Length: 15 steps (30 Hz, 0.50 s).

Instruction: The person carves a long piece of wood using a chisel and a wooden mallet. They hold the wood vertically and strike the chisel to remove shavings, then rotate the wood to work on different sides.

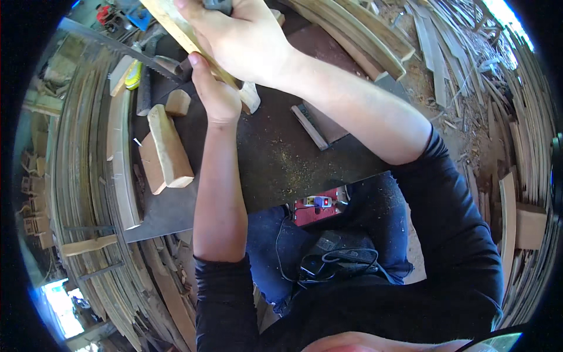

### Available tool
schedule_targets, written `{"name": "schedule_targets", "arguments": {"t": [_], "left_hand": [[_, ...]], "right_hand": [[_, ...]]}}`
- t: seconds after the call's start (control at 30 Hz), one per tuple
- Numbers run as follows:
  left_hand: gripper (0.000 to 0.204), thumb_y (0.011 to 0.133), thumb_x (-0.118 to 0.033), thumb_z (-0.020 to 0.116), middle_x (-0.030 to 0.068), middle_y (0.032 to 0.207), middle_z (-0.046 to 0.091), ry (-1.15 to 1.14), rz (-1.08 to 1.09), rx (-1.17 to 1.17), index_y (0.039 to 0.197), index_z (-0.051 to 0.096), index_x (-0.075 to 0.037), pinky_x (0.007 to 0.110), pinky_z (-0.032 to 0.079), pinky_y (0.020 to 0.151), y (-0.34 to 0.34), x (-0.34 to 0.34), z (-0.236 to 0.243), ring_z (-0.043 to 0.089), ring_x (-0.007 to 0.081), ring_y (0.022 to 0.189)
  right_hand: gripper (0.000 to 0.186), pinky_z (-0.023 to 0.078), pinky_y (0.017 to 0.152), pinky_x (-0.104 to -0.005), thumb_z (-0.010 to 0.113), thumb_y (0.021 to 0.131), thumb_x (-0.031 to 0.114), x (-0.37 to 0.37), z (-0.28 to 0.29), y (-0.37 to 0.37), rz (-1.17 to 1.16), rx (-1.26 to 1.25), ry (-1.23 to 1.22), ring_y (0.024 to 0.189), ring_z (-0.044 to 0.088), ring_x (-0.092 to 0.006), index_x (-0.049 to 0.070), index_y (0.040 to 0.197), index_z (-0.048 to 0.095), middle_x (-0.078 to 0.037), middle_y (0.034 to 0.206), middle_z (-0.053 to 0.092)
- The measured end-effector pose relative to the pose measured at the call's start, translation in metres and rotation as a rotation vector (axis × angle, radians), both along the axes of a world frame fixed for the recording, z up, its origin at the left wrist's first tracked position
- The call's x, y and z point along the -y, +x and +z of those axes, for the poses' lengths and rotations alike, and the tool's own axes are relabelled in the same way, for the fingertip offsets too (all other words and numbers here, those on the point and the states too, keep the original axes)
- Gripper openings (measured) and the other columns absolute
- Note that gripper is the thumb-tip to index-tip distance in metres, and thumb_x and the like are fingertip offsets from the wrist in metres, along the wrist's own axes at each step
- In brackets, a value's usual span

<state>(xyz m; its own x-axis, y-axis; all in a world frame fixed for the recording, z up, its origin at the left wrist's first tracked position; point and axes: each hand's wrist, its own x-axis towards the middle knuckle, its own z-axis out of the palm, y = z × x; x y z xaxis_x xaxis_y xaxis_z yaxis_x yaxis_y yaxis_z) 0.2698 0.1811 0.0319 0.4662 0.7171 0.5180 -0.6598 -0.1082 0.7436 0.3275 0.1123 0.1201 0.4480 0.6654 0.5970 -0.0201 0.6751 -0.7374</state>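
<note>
Left hand [217, 97] clamped on pale wooden strip [174, 24], thumb against edge, other fingers hidden. Right hand [252, 47] over same strip, beside dark grey object [218, 5] cut off by top edge of view; cannot tell whether fingers close on it. Strip slants above far side of bench [258, 149], toward upper left. On bench: angled wood piece [170, 146], small block [177, 102] just beyond it, sawdust [293, 170] nearer person.
</note>
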Motion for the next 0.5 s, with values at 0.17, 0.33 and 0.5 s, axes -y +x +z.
{"name": "schedule_targets", "arguments": {"t": [0.17,0.33,0.5], "left_hand": [[0.06,0.103,-0.048,0.028,0.0075,0.136,0.05,0.098,0.02,-0.016,0.14,0.039,-0.002,0.035,0.037,0.106,0.002,0.001,0.004,0.047,0.021,0.126],[0.06,0.102,-0.051,0.03,0.0079,0.136,0.05,-0.034,-0.082,-0.112,0.141,0.037,-0.006,0.038,0.035,0.108,-0.005,-0.018,-0.014,0.048,0.0218,0.126],[0.063,0.102,-0.05,0.029,0.0092,0.139,0.048,0.089,-0.047,-0.091,0.143,0.034,-0.002,0.037,0.033,0.11,-0.005,-0.017,-0.011,0.046,0.0213,0.128]], "right_hand": [[0.042,0.039,0.044,-0.0271,0.055,0.098,0.03,0.012,0.012,0.004,-0.099,0.061,-0.071,0.05,0.053,-0.0074,0.003,0.067,0.061,0.0,0.053,0.055],[0.049,0.043,0.048,-0.0312,0.056,0.095,0.039,-0.014,-0.025,0.007,-0.126,0.188,-0.09,0.051,0.057,-0.011,0.002,0.062,0.062,-0.002,0.052,0.057],[0.048,0.026,0.037,-0.0243,0.056,0.098,0.039,0.006,0.006,0.009,-0.01,-0.048,-0.018,0.038,0.038,-0.0045,0.013,0.059,0.046,0.006,0.046,0.041]]}}
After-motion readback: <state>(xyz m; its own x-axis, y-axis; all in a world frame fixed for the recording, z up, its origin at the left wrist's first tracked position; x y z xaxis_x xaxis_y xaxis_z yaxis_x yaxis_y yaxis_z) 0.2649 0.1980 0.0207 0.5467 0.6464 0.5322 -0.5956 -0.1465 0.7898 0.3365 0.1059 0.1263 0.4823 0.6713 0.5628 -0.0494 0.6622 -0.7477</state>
